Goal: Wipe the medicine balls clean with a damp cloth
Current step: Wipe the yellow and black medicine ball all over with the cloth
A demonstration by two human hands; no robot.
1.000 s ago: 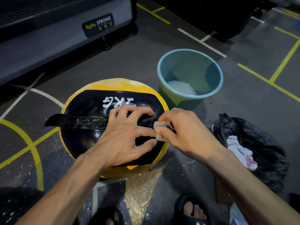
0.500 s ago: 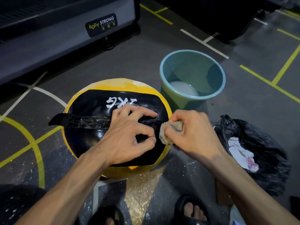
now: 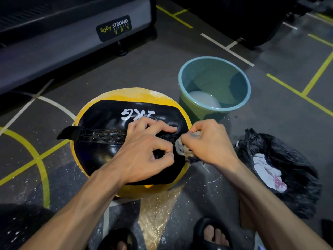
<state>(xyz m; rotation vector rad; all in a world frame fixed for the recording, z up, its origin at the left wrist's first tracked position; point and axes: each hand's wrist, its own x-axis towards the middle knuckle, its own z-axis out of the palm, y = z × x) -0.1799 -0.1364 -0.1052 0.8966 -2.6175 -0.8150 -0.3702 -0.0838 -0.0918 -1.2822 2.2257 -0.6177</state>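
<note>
We see the medicine ball [image 3: 108, 152], yellow with a black panel marked in white and a laced seam across it, resting on the dark gym floor [image 3: 144, 69] just in front of the person's feet. The left hand [image 3: 144, 152] rests on top of the ball, its fingers bent with the tips pressing the black panel and nothing held in its grip. The right hand [image 3: 210, 141] has its grip clamped on a small wadded cloth [image 3: 182, 148], pinched against the ball's right edge where the seam ends. Just beyond the ball to the right stands a teal bucket [image 3: 183, 83] holding water. To the right, near the right forearm, lies a crumpled black bag [image 3: 288, 150] with white cloth showing inside. At the far left sits a grey machine [image 3: 54, 46] labelled BODY STRONG. Yellow and white lines cross the floor.
</note>
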